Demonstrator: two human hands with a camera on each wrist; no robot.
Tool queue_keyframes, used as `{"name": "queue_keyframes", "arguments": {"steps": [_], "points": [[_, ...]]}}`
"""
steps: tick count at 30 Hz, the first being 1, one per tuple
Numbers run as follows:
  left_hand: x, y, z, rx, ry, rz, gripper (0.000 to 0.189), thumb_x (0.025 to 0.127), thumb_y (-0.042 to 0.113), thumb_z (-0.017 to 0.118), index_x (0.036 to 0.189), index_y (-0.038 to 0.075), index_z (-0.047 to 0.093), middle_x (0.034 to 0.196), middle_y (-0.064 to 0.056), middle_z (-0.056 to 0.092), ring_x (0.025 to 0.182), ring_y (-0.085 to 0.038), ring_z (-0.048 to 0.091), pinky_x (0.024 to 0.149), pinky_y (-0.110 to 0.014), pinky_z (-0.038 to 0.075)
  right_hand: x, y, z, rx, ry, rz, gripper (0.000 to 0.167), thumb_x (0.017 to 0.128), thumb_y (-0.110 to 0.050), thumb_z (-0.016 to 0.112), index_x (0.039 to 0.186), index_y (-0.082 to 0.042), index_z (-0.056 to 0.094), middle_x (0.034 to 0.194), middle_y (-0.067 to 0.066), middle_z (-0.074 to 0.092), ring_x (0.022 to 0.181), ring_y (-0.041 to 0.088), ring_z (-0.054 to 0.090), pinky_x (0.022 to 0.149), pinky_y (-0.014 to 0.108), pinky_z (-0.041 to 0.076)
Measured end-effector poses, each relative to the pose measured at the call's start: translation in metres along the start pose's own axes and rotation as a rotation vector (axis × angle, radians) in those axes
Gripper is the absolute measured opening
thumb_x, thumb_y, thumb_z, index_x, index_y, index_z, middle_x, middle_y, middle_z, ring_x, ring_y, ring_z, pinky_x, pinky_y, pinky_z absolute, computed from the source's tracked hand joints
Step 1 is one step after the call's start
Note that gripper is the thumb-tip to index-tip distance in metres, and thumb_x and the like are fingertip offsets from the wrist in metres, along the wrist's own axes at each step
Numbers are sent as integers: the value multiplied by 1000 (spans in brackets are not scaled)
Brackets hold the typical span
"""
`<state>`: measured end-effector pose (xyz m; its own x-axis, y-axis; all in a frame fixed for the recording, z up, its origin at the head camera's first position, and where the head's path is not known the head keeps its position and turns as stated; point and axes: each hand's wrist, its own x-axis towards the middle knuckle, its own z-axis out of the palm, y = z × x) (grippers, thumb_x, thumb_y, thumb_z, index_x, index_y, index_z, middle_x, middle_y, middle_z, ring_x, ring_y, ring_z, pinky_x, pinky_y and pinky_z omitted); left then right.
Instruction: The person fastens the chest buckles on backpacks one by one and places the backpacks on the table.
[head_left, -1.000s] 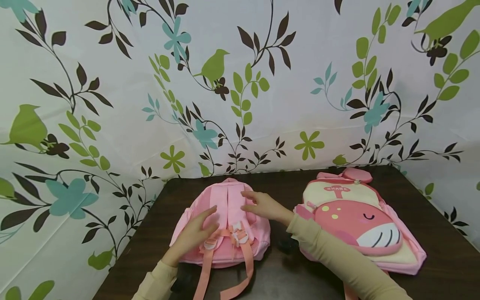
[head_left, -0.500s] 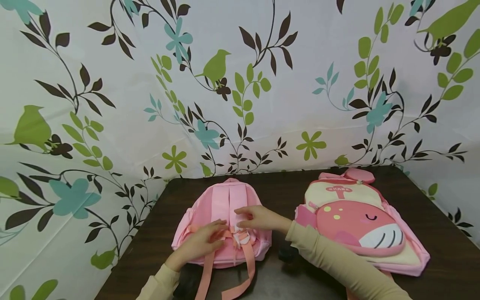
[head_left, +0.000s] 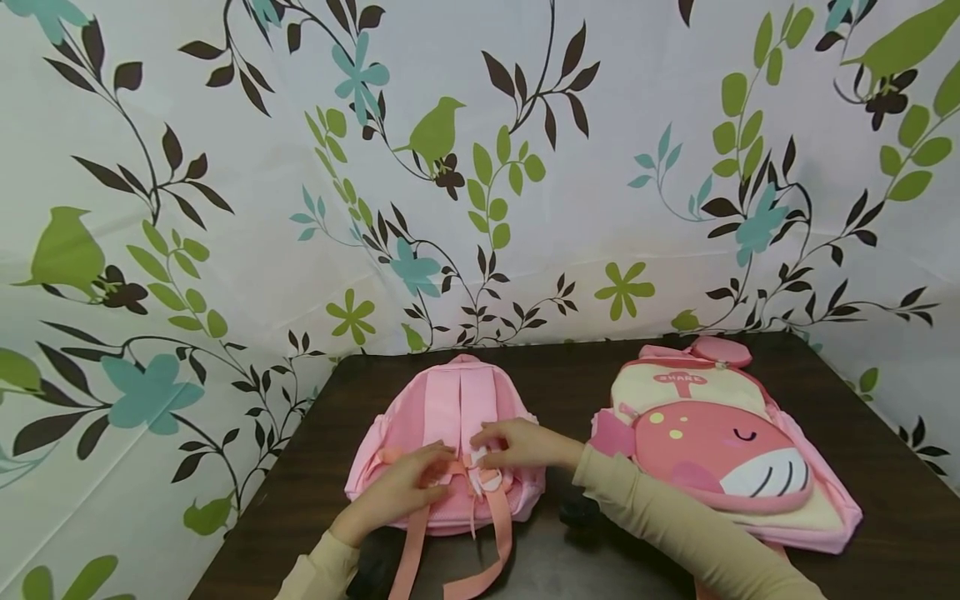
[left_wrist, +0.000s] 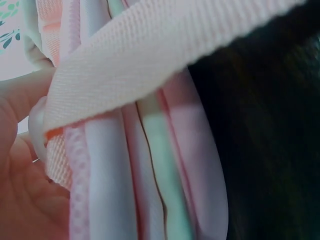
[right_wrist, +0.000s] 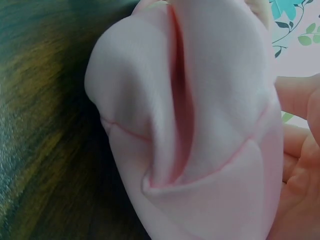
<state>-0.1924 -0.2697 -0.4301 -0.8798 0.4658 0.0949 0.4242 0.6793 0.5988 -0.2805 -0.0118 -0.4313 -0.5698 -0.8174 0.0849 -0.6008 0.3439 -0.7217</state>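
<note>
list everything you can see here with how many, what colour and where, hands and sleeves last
Soft fabric backpack: 1, pink, left of centre, back facing up
Padded shoulder straps: 2, pink, down that back
Flat webbing lengths: 2, coral, hanging from its lower part
Plastic buckle: at least 1, whitish, by the right fingertips
Whale-front fabric backpack: 1, cream and pink, right side
Small rounded fabric piece: 1, pink, at its top
Wood-grain table: 1, dark brown, underneath
Bird-and-leaf sheet: white, green, blue and brown, behind
Left hand: 1, bare, over the left backpack
Right hand: 1, bare, over the same backpack
Long sleeves: 2, beige, at the wrists
</note>
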Motion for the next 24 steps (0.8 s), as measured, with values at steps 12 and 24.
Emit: {"name": "queue_keyframes", "arguments": {"steps": [12,24], "points": [[2,-1,-2,-24,10,-36,36,92,17,74,123,4,64,119,-9,67,107,-26,67,93,-47,54,3,-1,1,-3,-12,-30,27,93,-21,73,117,-10,75,86,-5,59,74,7,54,67,21,46],[1,-2,-2,-24,30,-32,28,91,13,74,118,8,66,114,-4,67,103,-23,66,92,-45,55,6,-6,5,52,23,13,24,90,-17,76,112,-8,76,79,-6,58,69,7,51,61,22,44]]}}
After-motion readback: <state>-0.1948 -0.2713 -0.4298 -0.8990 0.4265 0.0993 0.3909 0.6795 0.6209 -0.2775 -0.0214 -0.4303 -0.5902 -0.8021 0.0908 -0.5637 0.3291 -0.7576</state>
